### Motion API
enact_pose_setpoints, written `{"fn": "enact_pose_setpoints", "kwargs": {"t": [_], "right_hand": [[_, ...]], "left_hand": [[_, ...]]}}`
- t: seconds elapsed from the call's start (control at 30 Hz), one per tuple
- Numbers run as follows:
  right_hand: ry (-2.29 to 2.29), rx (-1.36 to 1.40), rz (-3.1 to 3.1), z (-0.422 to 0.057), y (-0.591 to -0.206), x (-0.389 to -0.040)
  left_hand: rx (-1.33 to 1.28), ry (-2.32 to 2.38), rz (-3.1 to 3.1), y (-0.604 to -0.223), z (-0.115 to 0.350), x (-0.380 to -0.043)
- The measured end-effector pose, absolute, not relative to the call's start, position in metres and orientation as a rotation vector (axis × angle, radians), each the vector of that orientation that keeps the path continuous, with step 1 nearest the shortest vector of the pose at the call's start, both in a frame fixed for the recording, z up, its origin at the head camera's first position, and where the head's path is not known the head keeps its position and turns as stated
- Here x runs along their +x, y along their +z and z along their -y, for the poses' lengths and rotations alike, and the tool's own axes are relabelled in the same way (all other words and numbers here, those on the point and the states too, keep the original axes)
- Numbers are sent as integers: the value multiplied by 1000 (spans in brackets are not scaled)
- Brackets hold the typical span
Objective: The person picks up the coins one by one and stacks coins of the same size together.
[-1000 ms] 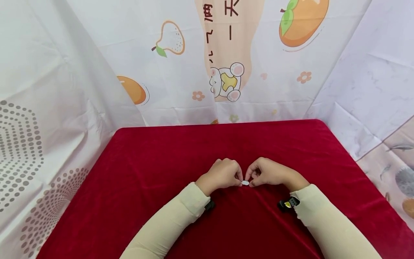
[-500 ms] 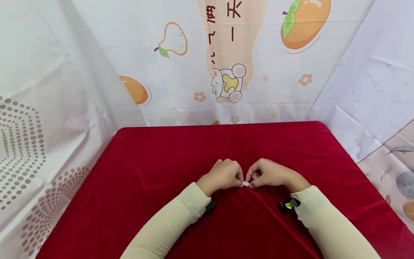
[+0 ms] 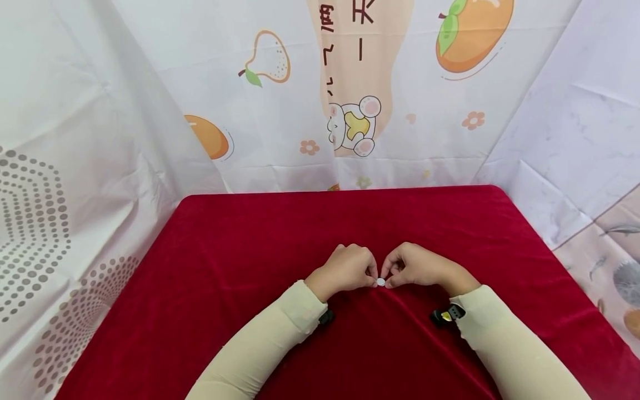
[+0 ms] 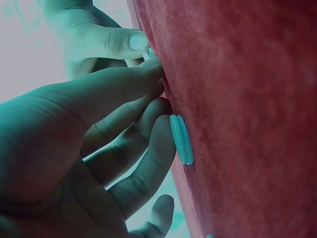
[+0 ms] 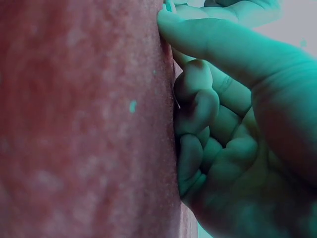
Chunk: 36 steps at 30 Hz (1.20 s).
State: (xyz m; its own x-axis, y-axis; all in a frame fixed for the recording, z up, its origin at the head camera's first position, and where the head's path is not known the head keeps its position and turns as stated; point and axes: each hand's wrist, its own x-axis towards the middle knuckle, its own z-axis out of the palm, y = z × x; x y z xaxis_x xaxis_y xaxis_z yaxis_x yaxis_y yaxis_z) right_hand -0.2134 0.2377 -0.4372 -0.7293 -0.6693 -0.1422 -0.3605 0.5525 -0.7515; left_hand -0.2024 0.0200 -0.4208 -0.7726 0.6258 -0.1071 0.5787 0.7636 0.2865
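Small pale round discs (image 3: pixel 381 282) sit low over the red cloth between my two hands. My left hand (image 3: pixel 347 269) pinches them at the left edge with thumb and forefinger. From the other side, thumb and forefinger of my right hand (image 3: pixel 420 265) pinch the same discs. Only a pale edge of the discs (image 5: pixel 170 6) shows beyond the right thumb in the right wrist view. Beside the left hand's other fingers, a separate stack of two thin discs (image 4: pixel 182 140) appears in the left wrist view; the left hand hides it from the head view.
Red velvety cloth (image 3: pixel 260 233) covers the table, with shallow creases near the hands. White printed curtains (image 3: pixel 280 128) hang behind and at both sides. A dark device (image 3: pixel 441 317) is strapped at the right wrist, another (image 3: pixel 326 317) at the left.
The pale shape between my fingertips was longer, like two overlapping discs. It now has one round outline. The left hand has shifted very slightly toward the right; the right hand stays nearly still.
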Motion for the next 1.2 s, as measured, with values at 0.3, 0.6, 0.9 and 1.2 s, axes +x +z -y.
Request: {"fn": "enact_pose_setpoints", "kwargs": {"t": [0.3,0.6,0.9,1.2], "right_hand": [[-1015,-820,-2379,-238,-437,-214],[-1031,-818,-2367,-237,-437,-213],[-1038,-840,-2352,-237,-437,-213],[-1053,-873,-2345,-238,-439,-214]], "left_hand": [[960,350,-2770,-422,-20,-203],[956,344,-2765,-422,-20,-203],[967,366,-2746,-423,-21,-203],[961,393,-2737,-423,-20,-204]]}}
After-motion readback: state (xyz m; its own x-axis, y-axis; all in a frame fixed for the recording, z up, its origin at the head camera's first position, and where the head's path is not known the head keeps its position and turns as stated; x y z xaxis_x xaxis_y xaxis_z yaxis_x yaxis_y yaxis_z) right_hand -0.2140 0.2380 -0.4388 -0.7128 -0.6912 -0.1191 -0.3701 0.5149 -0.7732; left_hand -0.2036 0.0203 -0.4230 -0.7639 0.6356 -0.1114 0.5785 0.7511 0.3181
